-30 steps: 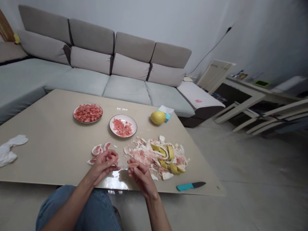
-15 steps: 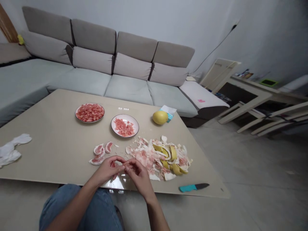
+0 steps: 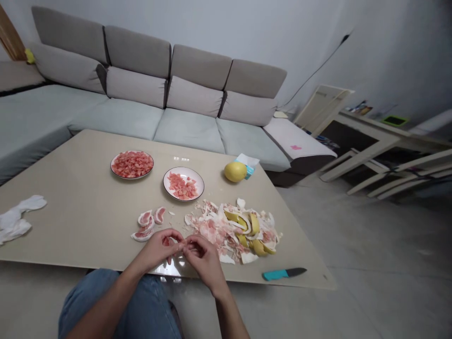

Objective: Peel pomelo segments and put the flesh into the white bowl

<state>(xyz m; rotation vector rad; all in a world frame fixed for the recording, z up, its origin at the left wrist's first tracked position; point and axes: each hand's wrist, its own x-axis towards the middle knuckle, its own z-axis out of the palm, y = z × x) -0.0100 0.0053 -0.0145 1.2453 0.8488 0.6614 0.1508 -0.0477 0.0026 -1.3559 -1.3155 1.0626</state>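
Observation:
Between my two hands, over the front of the table, is a red pomelo segment [image 3: 168, 243], partly covered by fingers. My left hand [image 3: 163, 245] curls around it from the left. The fingertips of my right hand [image 3: 200, 252] pinch at its right end, touching the left fingertips; what exactly they grip is too small to see. Several pomelo segments with white pith [image 3: 144, 228] lie left of my hands. To the right spreads a heap of pomelo peel and membrane [image 3: 215, 228]. Pink pulp pieces sit on a nearer plate [image 3: 170, 192] and fill a farther plate [image 3: 130, 178].
A knife with a turquoise handle [image 3: 275, 275] lies at the table's front right edge. A whole yellow pomelo [image 3: 235, 172] rests beside a blue tissue pack [image 3: 250, 170] at the back right. Crumpled white tissue [image 3: 16, 219] is at far left. A grey sofa [image 3: 190, 127] stands behind the table [image 3: 88, 197].
My right fingers have shifted slightly at the pomelo segment. Both hands otherwise keep their place, and the things on the table look the same.

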